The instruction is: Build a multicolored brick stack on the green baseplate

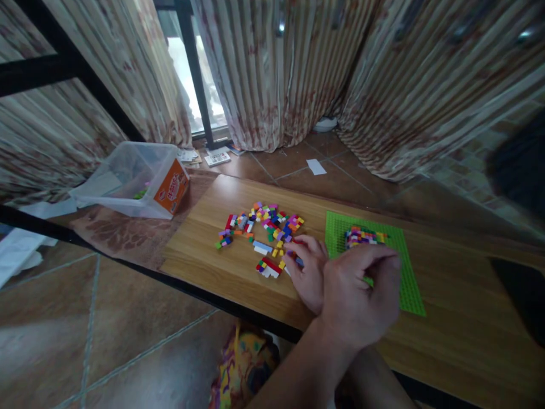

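My forearms cross, the left one on top. My left hand (361,292) is over the green baseplate (406,281), its fingers curled and thumb bent in; whatever they may hold is hidden. Just beyond it, a patch of multicoloured bricks (366,236) is built up on the baseplate, partly covered by the hand. My right hand (309,272) reaches left to the near edge of the loose toy bricks (276,218), fingers bent and apart, fingertips by small yellow and blue pieces. Near it lie a red-and-white brick cluster (270,267) and a light blue brick (261,247).
The wooden tabletop (204,227) carries everything. At its left end stands a clear plastic box (128,207) with an orange label, on a brown cloth (128,241). A dark flat object (517,289) lies at the right. Curtains (289,79) hang behind; paper (315,166) lies on the floor.
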